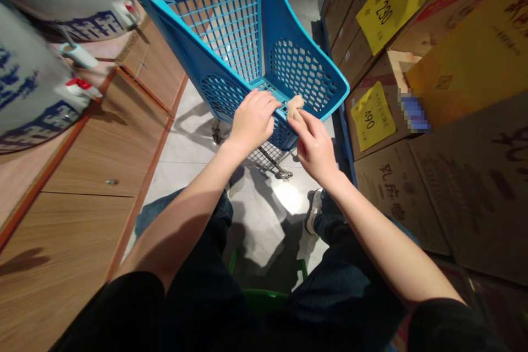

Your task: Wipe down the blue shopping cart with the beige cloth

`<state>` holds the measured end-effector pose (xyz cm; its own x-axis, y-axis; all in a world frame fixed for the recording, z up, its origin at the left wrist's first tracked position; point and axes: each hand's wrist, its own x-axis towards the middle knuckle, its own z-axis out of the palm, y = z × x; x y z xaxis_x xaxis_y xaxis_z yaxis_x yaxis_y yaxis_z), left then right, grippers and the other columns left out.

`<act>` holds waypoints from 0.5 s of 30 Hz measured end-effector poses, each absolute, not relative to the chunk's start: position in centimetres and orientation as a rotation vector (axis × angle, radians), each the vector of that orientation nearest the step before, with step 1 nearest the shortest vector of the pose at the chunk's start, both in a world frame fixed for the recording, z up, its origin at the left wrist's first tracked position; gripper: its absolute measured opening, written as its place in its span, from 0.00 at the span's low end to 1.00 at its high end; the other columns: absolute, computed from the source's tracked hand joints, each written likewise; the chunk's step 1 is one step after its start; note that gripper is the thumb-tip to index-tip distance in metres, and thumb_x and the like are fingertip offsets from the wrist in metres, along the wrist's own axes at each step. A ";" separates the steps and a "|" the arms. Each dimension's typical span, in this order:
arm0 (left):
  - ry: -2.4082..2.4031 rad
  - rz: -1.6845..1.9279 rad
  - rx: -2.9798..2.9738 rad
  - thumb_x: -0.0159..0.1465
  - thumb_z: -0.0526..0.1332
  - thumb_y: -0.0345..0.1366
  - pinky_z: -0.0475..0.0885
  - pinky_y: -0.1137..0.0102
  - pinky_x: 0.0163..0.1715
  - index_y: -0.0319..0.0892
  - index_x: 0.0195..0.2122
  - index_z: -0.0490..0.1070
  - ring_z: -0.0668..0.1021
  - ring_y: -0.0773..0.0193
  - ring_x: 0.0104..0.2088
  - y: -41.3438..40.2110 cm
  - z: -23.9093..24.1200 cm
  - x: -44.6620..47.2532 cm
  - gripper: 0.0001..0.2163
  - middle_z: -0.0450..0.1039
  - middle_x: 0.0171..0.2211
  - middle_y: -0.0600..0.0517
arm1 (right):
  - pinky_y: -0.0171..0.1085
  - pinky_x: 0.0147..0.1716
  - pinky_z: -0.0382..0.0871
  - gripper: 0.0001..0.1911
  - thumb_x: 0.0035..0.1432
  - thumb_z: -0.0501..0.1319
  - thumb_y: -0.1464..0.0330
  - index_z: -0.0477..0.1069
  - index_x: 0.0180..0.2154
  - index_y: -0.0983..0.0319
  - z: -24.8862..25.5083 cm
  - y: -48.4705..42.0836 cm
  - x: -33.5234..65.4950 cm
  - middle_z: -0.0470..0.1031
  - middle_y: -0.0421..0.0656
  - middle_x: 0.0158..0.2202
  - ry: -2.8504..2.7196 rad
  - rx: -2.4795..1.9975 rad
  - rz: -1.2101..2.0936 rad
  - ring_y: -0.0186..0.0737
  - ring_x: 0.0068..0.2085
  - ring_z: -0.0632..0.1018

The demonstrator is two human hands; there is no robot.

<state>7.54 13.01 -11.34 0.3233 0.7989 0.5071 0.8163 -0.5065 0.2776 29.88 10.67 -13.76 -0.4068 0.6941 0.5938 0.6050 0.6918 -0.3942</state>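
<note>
A blue plastic shopping cart (231, 74) with mesh sides stands in front of me, its low edge toward me. My left hand (254, 119) is closed over that low edge, fingers bent across the top and thumb toward the right. Just to the right, my right hand (312, 140) pinches a crumpled beige cloth (295, 107) between thumb and fingers. The cloth is at the cart's edge, close to the left hand's fingertips. My right hand hides part of the cloth and of the rim behind it.
Wooden cabinets (91, 148) on the left carry large white-and-blue jars (33, 77) with red-tipped taps. Stacked cardboard boxes (396, 192) with yellow price signs (373, 116) line the right side. A green seat (266, 298) is under me, and cart wheels (284, 174) rest on the grey floor.
</note>
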 end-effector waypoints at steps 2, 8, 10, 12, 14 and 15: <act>-1.542 -0.948 -2.508 0.66 0.54 0.27 0.68 0.43 0.73 0.46 0.54 0.81 0.79 0.50 0.62 13.1 -11.5 7.5 0.21 0.82 0.54 0.46 | 0.58 0.70 0.72 0.30 0.69 0.53 0.76 0.72 0.67 0.52 -13.8 10.5 29.9 0.74 0.50 0.69 -2.157 -0.953 0.170 0.52 0.70 0.74; -1.548 -0.916 -2.522 0.66 0.55 0.27 0.67 0.42 0.73 0.45 0.56 0.80 0.78 0.49 0.62 12.9 -11.5 7.6 0.21 0.80 0.54 0.45 | 0.59 0.69 0.74 0.32 0.67 0.51 0.77 0.73 0.67 0.56 -14.1 11.5 30.8 0.76 0.53 0.65 -2.083 -1.056 0.068 0.54 0.67 0.77; -1.551 -0.896 -2.524 0.66 0.55 0.27 0.67 0.42 0.73 0.45 0.56 0.80 0.77 0.48 0.62 12.8 -11.4 7.8 0.21 0.80 0.54 0.44 | 0.59 0.69 0.74 0.31 0.68 0.51 0.77 0.72 0.68 0.55 -14.4 11.0 30.2 0.76 0.53 0.65 -2.091 -1.022 0.060 0.53 0.67 0.76; -1.558 -0.890 -2.511 0.67 0.55 0.27 0.67 0.41 0.73 0.44 0.56 0.80 0.78 0.47 0.62 12.8 -11.5 7.8 0.21 0.80 0.54 0.43 | 0.59 0.70 0.72 0.32 0.70 0.50 0.76 0.71 0.69 0.52 -14.5 10.5 29.8 0.74 0.52 0.68 -2.122 -0.968 0.097 0.52 0.70 0.74; -1.565 -0.898 -2.497 0.67 0.55 0.27 0.66 0.40 0.73 0.45 0.56 0.80 0.78 0.47 0.61 12.8 -11.6 7.8 0.21 0.79 0.53 0.43 | 0.60 0.71 0.72 0.32 0.70 0.50 0.76 0.71 0.69 0.50 -14.5 10.5 29.9 0.73 0.50 0.69 -2.146 -0.945 0.120 0.52 0.71 0.74; -1.567 -0.903 -2.493 0.66 0.56 0.27 0.66 0.40 0.73 0.46 0.56 0.80 0.78 0.47 0.61 12.8 -11.7 7.8 0.21 0.79 0.53 0.44 | 0.59 0.71 0.72 0.31 0.70 0.50 0.76 0.71 0.69 0.50 -14.4 10.7 30.1 0.74 0.50 0.69 -2.145 -0.956 0.114 0.52 0.70 0.74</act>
<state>7.77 12.84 -11.65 0.3111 0.8046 0.5058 0.8409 -0.4811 0.2480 30.15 10.72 -14.40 -0.4219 0.6664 0.6148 0.5975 0.7143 -0.3643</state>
